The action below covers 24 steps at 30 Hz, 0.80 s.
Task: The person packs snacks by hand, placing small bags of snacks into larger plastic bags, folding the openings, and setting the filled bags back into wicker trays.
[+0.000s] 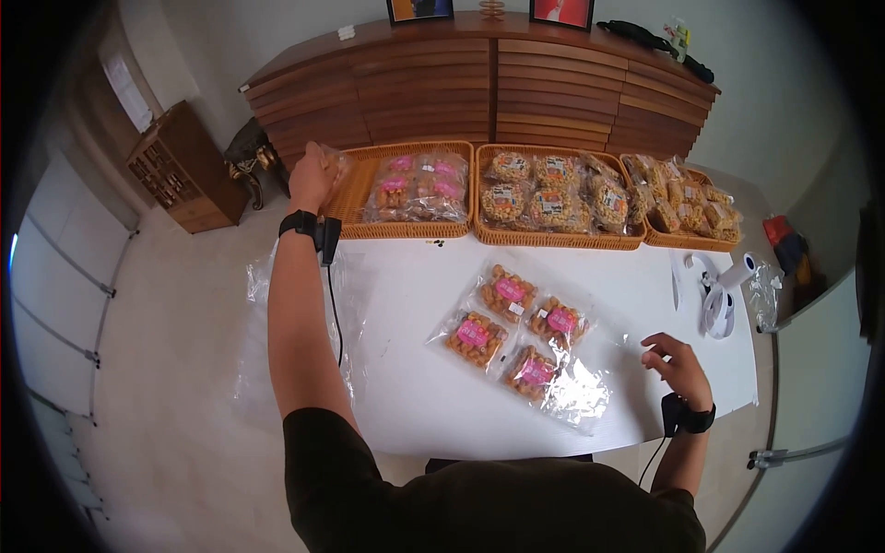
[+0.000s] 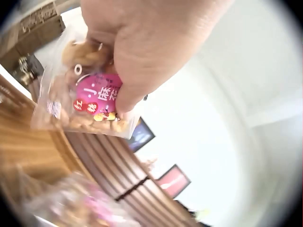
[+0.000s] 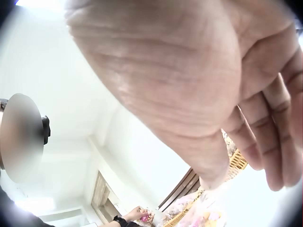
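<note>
My left hand (image 1: 313, 180) is over the left end of the left wicker basket (image 1: 346, 214). It pinches a small clear packet of fried dough twists (image 2: 97, 94) with a pink label, the thumb on the packet's front. Several like packets (image 1: 447, 187) lie in that basket's right half. My right hand (image 1: 680, 369) hovers by the table's right side, fingers loosely bent and holding nothing. To its left, on the white table (image 1: 406, 396), lies a large clear bag (image 1: 590, 392) with several pink-labelled packets (image 1: 475, 336) in it.
A middle basket (image 1: 562, 241) and a right basket (image 1: 691, 243) hold other packaged snacks. White rolls (image 1: 719, 309) sit at the table's right end. Clear plastic bags (image 1: 258, 341) hang over its left edge. Behind stands a wooden sideboard (image 1: 424, 88).
</note>
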### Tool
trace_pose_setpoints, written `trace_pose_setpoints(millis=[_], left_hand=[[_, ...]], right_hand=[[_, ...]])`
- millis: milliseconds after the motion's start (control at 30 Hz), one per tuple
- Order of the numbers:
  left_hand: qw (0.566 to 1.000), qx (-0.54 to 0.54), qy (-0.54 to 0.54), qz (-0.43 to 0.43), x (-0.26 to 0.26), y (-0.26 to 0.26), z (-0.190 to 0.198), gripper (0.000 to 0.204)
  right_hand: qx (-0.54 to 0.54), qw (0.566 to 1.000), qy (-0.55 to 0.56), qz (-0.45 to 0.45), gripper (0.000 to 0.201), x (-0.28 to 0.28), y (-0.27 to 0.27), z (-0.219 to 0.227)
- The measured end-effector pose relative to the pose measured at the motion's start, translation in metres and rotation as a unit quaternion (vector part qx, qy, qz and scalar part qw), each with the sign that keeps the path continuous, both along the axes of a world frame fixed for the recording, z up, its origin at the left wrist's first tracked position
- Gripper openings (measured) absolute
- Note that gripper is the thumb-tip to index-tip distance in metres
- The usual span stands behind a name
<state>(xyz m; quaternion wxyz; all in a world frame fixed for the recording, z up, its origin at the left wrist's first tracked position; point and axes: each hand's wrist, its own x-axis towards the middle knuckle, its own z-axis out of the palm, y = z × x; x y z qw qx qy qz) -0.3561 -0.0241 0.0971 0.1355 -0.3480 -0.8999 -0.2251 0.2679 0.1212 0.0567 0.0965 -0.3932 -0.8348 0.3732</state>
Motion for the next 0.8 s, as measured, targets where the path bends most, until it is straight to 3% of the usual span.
trace_pose_setpoints(millis=[33, 67, 100, 133, 167, 200, 267, 433, 500, 567, 600, 667, 700, 733, 767, 800], left_hand=[[1.0, -0.003, 0.007, -0.001, 0.004, 0.003, 0.004, 0.043], [0.979, 0.172, -0.076, -0.079, 0.014, 0.011, 0.007, 0.044], [0.915, 0.337, -0.157, -0.158, 0.024, 0.022, 0.008, 0.044], [0.916, 0.331, -0.155, -0.166, 0.052, 0.029, 0.018, 0.044], [0.84, 0.378, -0.305, -0.242, 0.098, 0.032, 0.033, 0.04], [0.733, 0.407, -0.449, -0.309, 0.143, 0.033, 0.046, 0.036], [0.679, 0.328, -0.532, -0.386, 0.203, 0.039, 0.046, 0.035], [0.672, 0.251, -0.506, -0.478, 0.353, 0.058, 0.022, 0.03], [0.666, 0.225, -0.492, -0.514, 0.391, 0.064, 0.007, 0.026], [0.694, 0.179, -0.441, -0.541, 0.417, 0.066, -0.006, 0.045], [0.694, 0.181, -0.445, -0.537, 0.429, 0.065, -0.01, 0.045], [0.794, 0.274, -0.106, -0.532, 0.445, 0.056, 0.001, 0.048], [0.8, 0.273, -0.107, -0.524, 0.446, 0.049, 0.001, 0.048], [0.821, 0.15, 0.043, -0.549, 0.446, 0.043, 0.001, 0.053], [0.81, 0.02, 0.19, -0.554, 0.446, 0.037, -0.001, 0.058], [0.78, -0.015, 0.166, -0.603, 0.447, 0.037, -0.018, 0.058]], right_hand=[[-0.025, 0.998, 0.047, -0.043, 0.02, -0.003, -0.004, 0.009], [-0.036, 0.995, 0.076, -0.058, 0.019, -0.003, -0.003, 0.011], [-0.047, 0.991, 0.104, -0.075, 0.018, -0.002, -0.002, 0.012], [-0.061, 0.987, 0.126, -0.072, 0.017, -0.005, -0.002, 0.017], [-0.077, 0.982, 0.159, -0.06, 0.018, -0.007, -0.002, 0.017], [-0.095, 0.977, 0.187, -0.036, 0.019, -0.011, -0.003, 0.019], [-0.129, 0.965, 0.229, 0.004, 0.021, -0.022, -0.012, 0.027], [-0.182, 0.908, 0.358, 0.117, 0.053, -0.04, -0.037, 0.026], [-0.2, 0.894, 0.39, 0.089, 0.06, -0.037, -0.046, 0.023], [-0.201, 0.896, 0.391, 0.058, 0.059, -0.024, -0.046, 0.015], [-0.181, 0.901, 0.394, 0.014, 0.058, -0.014, -0.041, 0.009], [-0.127, 0.904, 0.401, -0.072, 0.054, 0.01, -0.03, 0.003], [-0.124, 0.899, 0.402, -0.122, 0.051, 0.024, -0.025, 0.0], [-0.109, 0.9, 0.391, -0.155, 0.049, 0.041, -0.017, -0.005], [-0.112, 0.906, 0.368, -0.175, 0.048, 0.055, -0.016, -0.001], [-0.128, 0.923, 0.327, -0.159, 0.046, 0.069, -0.016, 0.004]])
